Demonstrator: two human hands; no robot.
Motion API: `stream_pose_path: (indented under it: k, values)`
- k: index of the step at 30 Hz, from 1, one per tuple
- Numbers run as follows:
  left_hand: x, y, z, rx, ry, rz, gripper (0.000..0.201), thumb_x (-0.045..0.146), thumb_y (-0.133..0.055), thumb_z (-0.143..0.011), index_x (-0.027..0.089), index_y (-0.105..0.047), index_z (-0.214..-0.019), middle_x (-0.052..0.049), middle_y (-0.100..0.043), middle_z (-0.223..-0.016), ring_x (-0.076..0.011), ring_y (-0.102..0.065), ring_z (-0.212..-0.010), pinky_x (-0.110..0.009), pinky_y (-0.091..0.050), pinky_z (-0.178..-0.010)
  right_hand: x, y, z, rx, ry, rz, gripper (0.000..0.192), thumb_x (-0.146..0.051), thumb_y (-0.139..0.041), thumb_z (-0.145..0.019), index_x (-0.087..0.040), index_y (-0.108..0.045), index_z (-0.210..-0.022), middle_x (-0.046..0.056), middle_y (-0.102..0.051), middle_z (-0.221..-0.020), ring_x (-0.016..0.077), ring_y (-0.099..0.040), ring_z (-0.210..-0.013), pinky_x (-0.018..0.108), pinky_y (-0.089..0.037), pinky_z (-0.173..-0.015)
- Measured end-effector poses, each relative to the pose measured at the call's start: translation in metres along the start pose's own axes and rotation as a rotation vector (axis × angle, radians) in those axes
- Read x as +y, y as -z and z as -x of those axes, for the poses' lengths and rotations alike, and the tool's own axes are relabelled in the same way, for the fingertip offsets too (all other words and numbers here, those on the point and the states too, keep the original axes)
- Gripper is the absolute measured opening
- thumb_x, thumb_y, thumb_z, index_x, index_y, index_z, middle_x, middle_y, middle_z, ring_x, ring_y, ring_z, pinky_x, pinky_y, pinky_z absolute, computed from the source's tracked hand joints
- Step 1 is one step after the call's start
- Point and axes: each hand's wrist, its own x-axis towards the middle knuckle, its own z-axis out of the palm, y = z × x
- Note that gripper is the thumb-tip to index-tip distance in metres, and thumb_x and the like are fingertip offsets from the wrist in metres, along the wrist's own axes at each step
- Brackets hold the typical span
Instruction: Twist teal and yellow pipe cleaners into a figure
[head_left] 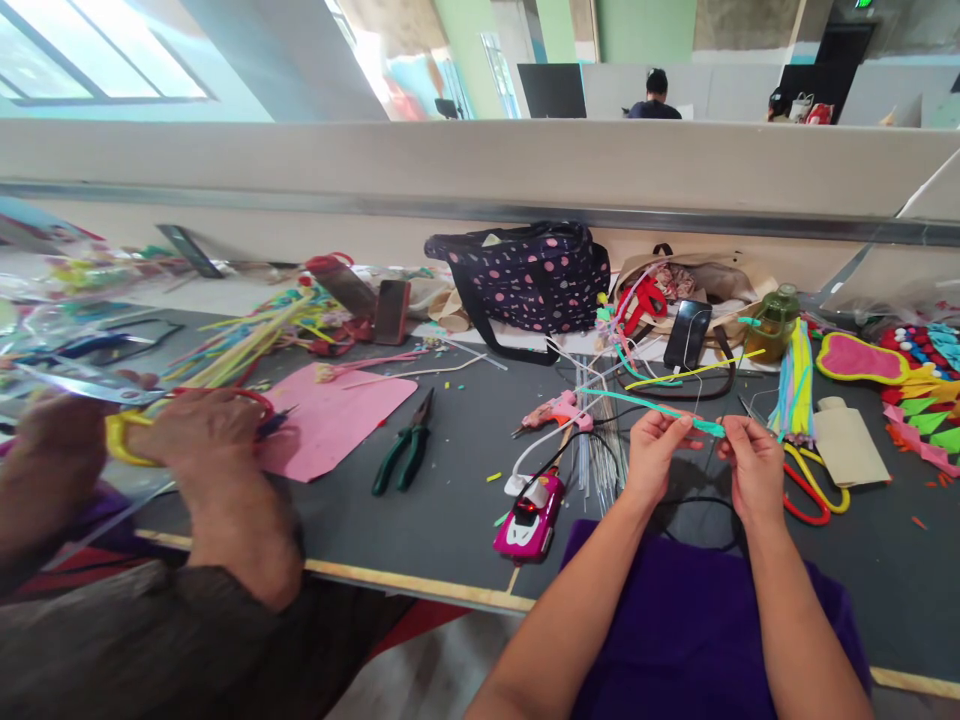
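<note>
Between my two hands, above the dark table, is a teal pipe cleaner (645, 402) with a thicker, folded or twisted part at its right. My left hand (656, 450) pinches it near the middle, and its long free end points to the upper left. The fingers of my right hand (752, 465) are closed on the thick end. A thin wire rises near my fingers; whether it is joined to the pipe cleaner I cannot tell. Yellow and red scissors (817, 490) lie beside my right hand, below a bundle of pastel pipe cleaners (796, 385).
A pink glue gun (555, 412), magenta power socket (531, 520) and green-handled pliers (406, 445) lie leftward. A co-worker's hand (202, 440) has yellow-handled scissors at far left. Behind stand a patterned bag (525, 275), phone (687, 335) and glass jar (776, 320).
</note>
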Motion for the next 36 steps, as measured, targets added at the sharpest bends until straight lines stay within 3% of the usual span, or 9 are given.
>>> stream_pose_path:
  k: [5,10,18,36]
  values:
    - [-0.0017,-0.0021,0.0008,0.035,-0.003,-0.033,0.032,0.039,-0.077,-0.068,0.012,-0.063,-0.080,-0.006,-0.071,-0.076,-0.0170,-0.068,-0.063,-0.024,-0.052,-0.051,0.0005,0.0003,0.0004,0.010,0.004,-0.008,0.032,-0.048,-0.067,-0.076,-0.015,-0.067,-0.079,0.003,-0.063,-0.073,0.0092,-0.045,-0.055,0.022,-0.038,-0.049]
    - [-0.0021,-0.0046,0.0027,0.077,-0.035,-0.044,0.031,0.037,-0.077,-0.069,0.012,-0.063,-0.080,-0.006,-0.071,-0.073,-0.0169,-0.069,-0.065,-0.026,-0.054,-0.060,-0.0009,0.0005,0.0012,0.004,-0.016,-0.058,0.035,-0.050,-0.064,-0.079,-0.016,-0.068,-0.084,0.005,-0.066,-0.082,0.0093,-0.048,-0.056,0.023,-0.039,-0.050]
    - [-0.0022,-0.0043,0.0024,0.081,-0.063,-0.029,0.029,0.036,-0.077,-0.069,0.013,-0.064,-0.080,-0.006,-0.071,-0.075,-0.0164,-0.069,-0.065,-0.029,-0.056,-0.066,-0.0038,-0.0018,0.0029,-0.069,-0.003,0.013,0.033,-0.042,-0.074,-0.070,-0.017,-0.069,-0.090,0.001,-0.063,-0.069,0.0102,-0.048,-0.055,0.023,-0.040,-0.050]
    - [-0.0047,-0.0027,0.0019,0.065,-0.047,-0.013,0.027,0.035,-0.077,-0.067,0.013,-0.066,-0.078,-0.004,-0.069,-0.075,-0.0183,-0.068,-0.069,-0.026,-0.054,-0.054,-0.0006,-0.0033,0.0045,0.058,0.072,0.030,0.027,-0.040,-0.074,-0.069,-0.017,-0.070,-0.083,0.000,-0.063,-0.066,0.0107,-0.048,-0.056,0.023,-0.038,-0.053]
